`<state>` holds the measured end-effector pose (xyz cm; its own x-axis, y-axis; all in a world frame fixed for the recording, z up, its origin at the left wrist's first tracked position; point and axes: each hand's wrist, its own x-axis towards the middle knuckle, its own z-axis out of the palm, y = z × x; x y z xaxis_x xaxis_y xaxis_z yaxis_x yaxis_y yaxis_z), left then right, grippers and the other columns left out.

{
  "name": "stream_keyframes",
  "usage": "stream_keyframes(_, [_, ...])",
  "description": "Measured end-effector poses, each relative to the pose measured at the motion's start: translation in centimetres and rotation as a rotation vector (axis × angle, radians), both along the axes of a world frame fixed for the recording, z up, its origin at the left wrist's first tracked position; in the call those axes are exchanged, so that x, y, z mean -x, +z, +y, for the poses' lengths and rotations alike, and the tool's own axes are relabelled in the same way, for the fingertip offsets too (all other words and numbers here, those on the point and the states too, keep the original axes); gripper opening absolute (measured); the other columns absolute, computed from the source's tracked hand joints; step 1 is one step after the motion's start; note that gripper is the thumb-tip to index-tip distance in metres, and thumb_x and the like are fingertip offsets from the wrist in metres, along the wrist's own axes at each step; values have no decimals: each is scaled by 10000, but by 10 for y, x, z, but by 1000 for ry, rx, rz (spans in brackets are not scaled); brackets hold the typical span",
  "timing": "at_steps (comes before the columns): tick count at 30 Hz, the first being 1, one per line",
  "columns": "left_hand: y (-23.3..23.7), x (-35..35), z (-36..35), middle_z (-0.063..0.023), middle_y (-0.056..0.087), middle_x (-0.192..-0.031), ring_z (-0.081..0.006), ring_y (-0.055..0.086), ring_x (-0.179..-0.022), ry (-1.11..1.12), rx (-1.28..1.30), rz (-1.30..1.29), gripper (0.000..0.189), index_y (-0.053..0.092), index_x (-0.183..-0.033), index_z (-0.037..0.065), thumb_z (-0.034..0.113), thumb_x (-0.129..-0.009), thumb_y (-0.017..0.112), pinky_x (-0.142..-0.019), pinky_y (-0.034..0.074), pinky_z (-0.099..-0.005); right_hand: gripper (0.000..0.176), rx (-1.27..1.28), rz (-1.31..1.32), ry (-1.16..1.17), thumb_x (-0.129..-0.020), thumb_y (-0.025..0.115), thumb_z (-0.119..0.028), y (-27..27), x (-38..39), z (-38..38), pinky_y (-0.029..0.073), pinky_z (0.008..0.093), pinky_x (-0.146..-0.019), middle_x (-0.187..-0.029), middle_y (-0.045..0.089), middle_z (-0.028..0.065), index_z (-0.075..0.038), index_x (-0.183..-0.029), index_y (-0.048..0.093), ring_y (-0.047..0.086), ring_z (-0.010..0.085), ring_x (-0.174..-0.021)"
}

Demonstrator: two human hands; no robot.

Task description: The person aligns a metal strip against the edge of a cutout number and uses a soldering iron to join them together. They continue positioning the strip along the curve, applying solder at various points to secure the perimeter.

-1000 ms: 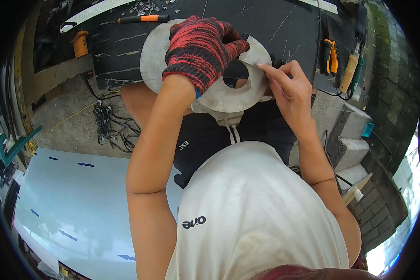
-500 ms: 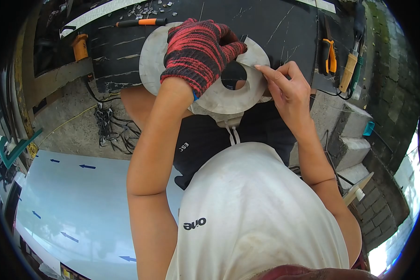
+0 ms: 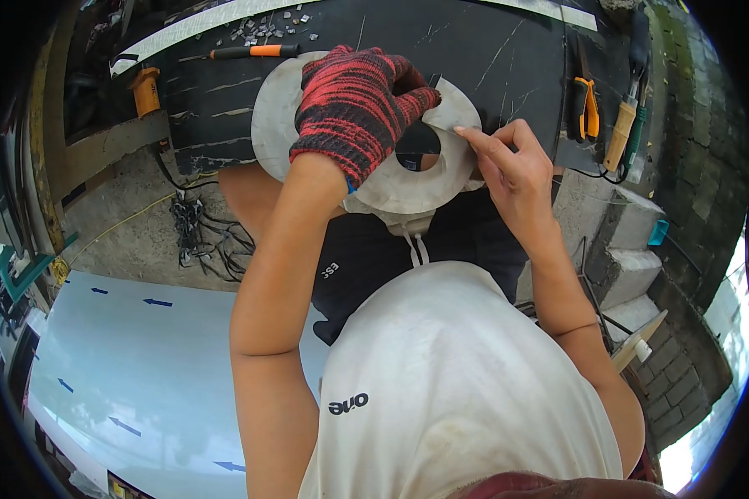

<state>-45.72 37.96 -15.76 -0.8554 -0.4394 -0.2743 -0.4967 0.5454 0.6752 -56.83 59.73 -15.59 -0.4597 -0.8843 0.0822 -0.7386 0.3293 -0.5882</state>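
An off-white, ring-shaped flat piece (image 3: 416, 195) with a round hole lies over the near edge of the black table, above my lap. My left hand (image 3: 354, 112), in a red and black knitted glove, rests across it with the fingers curled in. A small dark bit shows at its fingertips, too little to name; the palm side is hidden. On the right, my bare right hand (image 3: 514, 162) pinches a thin edge of the piece beside the hole, between thumb and forefinger.
An orange-handled tool (image 3: 254, 51) and small metal bits (image 3: 262, 31) lie on the black table (image 3: 483, 62). At right are orange-handled pliers (image 3: 587, 108) and a wooden-handled tool (image 3: 620, 137). Cables (image 3: 200, 229) lie on the floor, near a pale blue panel with arrows (image 3: 150, 358).
The view has tilted slightly, so the table sits a little lower in it. Both hands keep their places on the ring-shaped piece, with hardly any movement.
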Motion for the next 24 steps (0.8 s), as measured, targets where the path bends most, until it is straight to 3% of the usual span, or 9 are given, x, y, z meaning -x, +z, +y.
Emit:
stream_keyframes(10, [1, 1, 1, -64, 754, -965, -313, 638, -1047, 1, 3, -25, 337, 803, -984, 155, 465, -881, 721, -1051, 395, -446, 514, -8, -23, -1, -740, 738, 112, 1, 1, 1, 479, 363, -641, -809, 521, 68, -150, -1181, 774, 551, 232, -745])
stream_keyframes(16, [1, 1, 0, -57, 751, -1000, -313, 636, -1060, -6, 20, -39, 333, 800, -994, 167, 471, -884, 720, -1052, 400, -444, 496, -54, -55, 24, -797, 747, 47, 14, 5, -9, 483, 361, -669, -868, 544, 71, -141, -1256, 735, 557, 240, -789])
stream_keyframes(24, [2, 3, -1, -58, 751, -1010, -316, 641, -1071, -28, 62, -43, 333, 802, -1007, 173, 475, -897, 710, -1040, 414, -446, 473, -135, 286, 299, -867, 679, -21, 18, 35, -40, 548, 384, -800, -1003, 605, 76, -150, -1322, 693, 615, 247, -872])
